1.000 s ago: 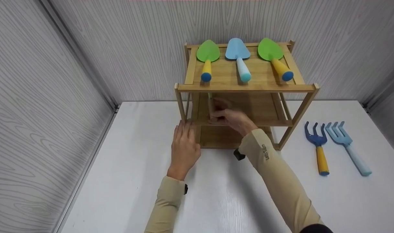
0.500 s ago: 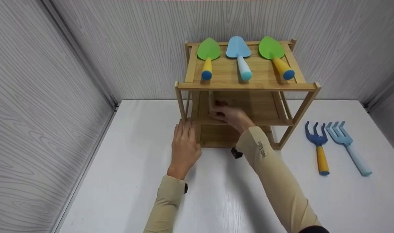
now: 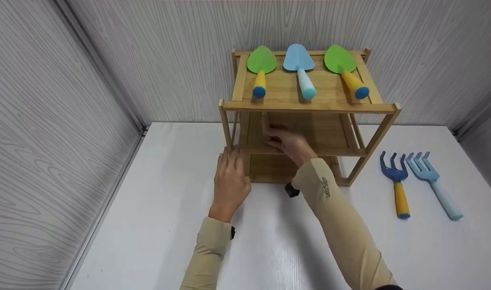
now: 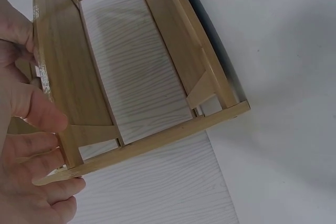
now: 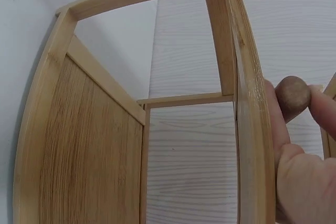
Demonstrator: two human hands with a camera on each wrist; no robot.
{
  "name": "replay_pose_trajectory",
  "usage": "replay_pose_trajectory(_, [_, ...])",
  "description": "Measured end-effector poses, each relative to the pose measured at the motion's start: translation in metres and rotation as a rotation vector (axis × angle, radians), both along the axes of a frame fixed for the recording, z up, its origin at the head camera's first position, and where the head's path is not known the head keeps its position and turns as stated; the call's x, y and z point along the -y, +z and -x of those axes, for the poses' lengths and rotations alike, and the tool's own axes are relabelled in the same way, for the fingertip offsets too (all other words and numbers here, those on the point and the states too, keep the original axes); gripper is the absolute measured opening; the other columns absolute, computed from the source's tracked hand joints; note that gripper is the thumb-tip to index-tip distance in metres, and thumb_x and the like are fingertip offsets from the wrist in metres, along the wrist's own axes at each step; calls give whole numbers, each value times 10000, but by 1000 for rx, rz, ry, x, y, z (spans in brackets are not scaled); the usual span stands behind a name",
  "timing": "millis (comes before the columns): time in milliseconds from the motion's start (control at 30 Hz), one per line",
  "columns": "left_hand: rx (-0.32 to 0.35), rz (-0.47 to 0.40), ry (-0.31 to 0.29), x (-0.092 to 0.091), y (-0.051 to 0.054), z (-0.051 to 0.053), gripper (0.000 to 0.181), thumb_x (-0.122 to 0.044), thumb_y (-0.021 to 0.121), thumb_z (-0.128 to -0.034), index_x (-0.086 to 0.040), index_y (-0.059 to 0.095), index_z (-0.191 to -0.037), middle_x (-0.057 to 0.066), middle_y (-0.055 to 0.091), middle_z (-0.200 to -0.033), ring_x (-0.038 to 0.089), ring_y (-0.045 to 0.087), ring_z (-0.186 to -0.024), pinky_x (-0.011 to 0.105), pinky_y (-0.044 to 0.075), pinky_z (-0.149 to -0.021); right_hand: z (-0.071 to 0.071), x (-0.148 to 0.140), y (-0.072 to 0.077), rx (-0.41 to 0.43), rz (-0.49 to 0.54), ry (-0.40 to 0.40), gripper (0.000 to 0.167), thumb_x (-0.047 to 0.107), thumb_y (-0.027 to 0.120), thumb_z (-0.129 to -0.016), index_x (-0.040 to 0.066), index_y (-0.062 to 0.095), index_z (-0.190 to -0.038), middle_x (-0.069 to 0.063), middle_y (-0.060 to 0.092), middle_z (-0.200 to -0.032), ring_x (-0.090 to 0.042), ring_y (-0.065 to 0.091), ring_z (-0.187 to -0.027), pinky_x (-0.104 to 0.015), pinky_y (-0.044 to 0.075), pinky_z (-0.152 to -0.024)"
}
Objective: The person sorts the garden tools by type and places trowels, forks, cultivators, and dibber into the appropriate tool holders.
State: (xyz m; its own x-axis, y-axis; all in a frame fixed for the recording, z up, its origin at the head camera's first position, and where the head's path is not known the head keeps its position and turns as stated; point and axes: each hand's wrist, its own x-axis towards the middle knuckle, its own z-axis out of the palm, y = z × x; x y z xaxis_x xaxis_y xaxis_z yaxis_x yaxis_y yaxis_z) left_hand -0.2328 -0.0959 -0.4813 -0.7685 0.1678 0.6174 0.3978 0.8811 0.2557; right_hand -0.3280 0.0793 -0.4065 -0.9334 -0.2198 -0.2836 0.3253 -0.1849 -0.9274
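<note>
Brown round-ended handle (image 5: 293, 97), pinched, running front to back, left in middle tier (image 3: 326, 135); wooden rack (image 3: 281, 106) upright

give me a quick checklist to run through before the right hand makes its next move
1. Grip: ok, the right hand pinches a brown, round-ended handle.
2. Rack steadied: ok, the left hand touches the front left post of the three-tier wooden rack.
3. Tool's far end lying flat: cannot tell, the top shelf hides it.
4. Fingers clear of the handle: not ok, finger and thumb are on it.
5. Top-shelf tools inside the front rail: ok, two yellow-handled green trowels and one light blue trowel.
6. Dark blue, yellow-handled fork apart from the rack: ok.
</note>
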Motion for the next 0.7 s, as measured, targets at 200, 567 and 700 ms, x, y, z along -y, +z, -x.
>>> replay_pose_trajectory(200, [12,-3,0,0,1,-1,585,127,633,-786,123,531,-1362,264,516,-1417,500,412,-1370,560,315,-1152,0,-1,0,32,50,9,682,-128,614,-930,24,372,-1550,-146,415,-1532,-283,542,-1296,-334,495,-1024])
replay_pose_trajectory(567, [9,17,10,1,2,-1,579,94,665,-809,121,526,-1370,271,513,-1421,503,420,-1363,559,324,-1147,-5,2,3,-9,-56,23,535,-74,629,-949,-34,466,-1458,-169,542,-1233,-291,670,-1017,-356,577,-889])
replay_pose_trajectory(700, [13,16,12,1,0,-1,579,92,664,-810,117,527,-1371,270,512,-1424,500,416,-1368,561,324,-1146,-6,4,5,-19,-154,29,504,-32,659,-949,-25,506,-1429,-180,584,-1254,-246,686,-928,-332,593,-840])
